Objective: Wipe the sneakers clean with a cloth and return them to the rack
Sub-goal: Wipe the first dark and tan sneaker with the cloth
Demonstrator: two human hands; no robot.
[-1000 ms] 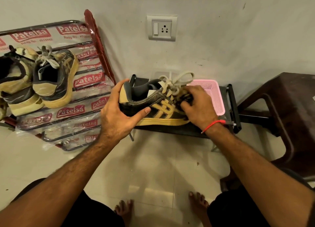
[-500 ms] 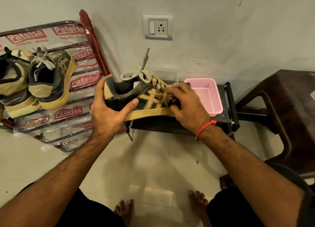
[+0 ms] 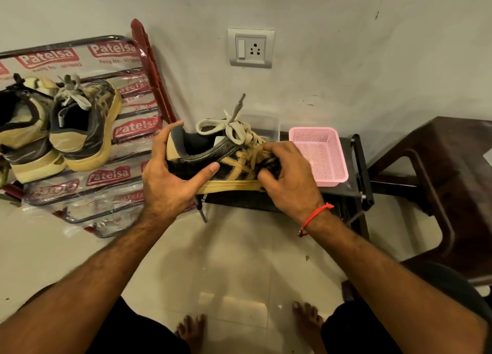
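A black sneaker with tan stripes and a tan sole (image 3: 229,164) is held in the air, lying sideways, over a low black stand. My left hand (image 3: 170,183) grips its heel, thumb along the side. My right hand (image 3: 287,178) pinches a dark cloth (image 3: 270,164) against the sneaker's front side, just below the laces. The cloth is mostly hidden under my fingers. To the left, a matching sneaker (image 3: 85,124) and another tan and black sneaker (image 3: 24,130) lie on the plastic-wrapped metal rack (image 3: 80,38).
A pink mesh basket (image 3: 319,151) sits on the black stand (image 3: 360,167) behind the shoe. A dark brown plastic stool (image 3: 439,172) stands at the right. A wall socket (image 3: 251,47) is above. My bare feet rest on the tiled floor (image 3: 239,260).
The sneaker shifted a little left toward the rack and its laces flipped up. My right hand slid with the cloth along the front side of the shoe. My left hand kept its grip.
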